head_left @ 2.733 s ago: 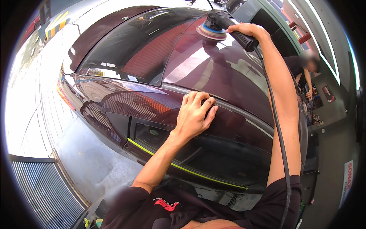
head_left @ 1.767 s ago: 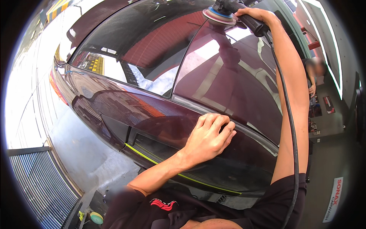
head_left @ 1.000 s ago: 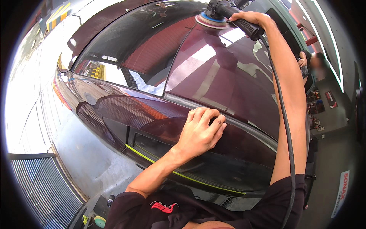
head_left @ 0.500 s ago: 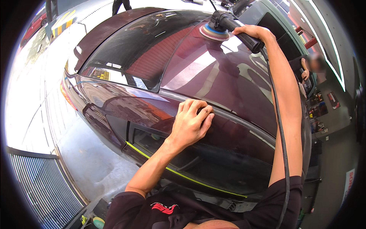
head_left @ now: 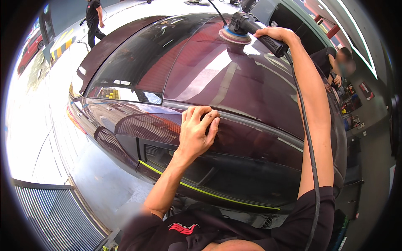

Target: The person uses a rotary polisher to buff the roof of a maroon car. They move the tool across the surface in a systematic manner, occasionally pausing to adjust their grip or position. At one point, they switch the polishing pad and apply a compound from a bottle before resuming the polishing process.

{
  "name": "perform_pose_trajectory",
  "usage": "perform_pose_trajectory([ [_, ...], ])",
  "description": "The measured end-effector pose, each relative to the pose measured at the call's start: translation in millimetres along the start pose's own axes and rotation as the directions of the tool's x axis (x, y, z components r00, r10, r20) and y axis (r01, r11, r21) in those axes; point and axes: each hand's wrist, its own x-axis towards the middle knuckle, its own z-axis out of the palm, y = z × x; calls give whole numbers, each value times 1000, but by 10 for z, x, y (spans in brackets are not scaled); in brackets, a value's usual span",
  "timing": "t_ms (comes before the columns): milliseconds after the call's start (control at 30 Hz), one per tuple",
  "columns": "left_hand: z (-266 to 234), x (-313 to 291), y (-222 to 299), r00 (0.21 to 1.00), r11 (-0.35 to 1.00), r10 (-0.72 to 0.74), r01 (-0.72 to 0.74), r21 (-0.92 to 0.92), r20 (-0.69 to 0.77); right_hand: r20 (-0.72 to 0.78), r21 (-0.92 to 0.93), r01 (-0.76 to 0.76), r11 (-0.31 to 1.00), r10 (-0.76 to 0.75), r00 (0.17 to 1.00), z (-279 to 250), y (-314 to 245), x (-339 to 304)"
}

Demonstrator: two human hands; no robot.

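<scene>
My right hand (head_left: 278,36) is wrapped round the handle of a black power polisher (head_left: 246,22), arm stretched across the car. Its round pad (head_left: 234,37), with a blue backing, lies on the far part of the glossy dark maroon roof (head_left: 209,90). A black cord (head_left: 307,138) runs from the handle back along my right forearm. Nearer to me, my left hand (head_left: 196,129) rests at the roof's side edge, fingers bent and pressed against the dark trim strip (head_left: 247,120) there. Its fingertips are partly hidden.
The dark rear window (head_left: 125,67) slopes off to the left. Yellow-green tape (head_left: 217,198) lines the near side window (head_left: 234,175). One person (head_left: 93,23) walks at the far left; another (head_left: 331,67) stands beyond the car's right. A metal grating (head_left: 54,213) lies in the floor.
The polisher has moved to the right over the roof, away from the rear window. My left hand keeps its place on the edge. The far-left person has come further into view.
</scene>
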Motion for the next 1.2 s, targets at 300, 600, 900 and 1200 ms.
perform_pose_trajectory([
  [300,16,-19,-54,1000,1000,17,-18,19,15,-40,20,-8,1000,9,999,-71,271,-65],
  [600,31,-11,-10,1000,999,-27,27,35,5,-144,-91,-65,994,52,988,-172,661,226],
  [900,11,23,35,1000,999,-18,17,45,21,-208,-98,-69,993,47,977,-172,489,352],
  [1200,13,28,15,999,999,-6,4,46,36,-181,-65,-137,988,123,976,-202,725,416],
])
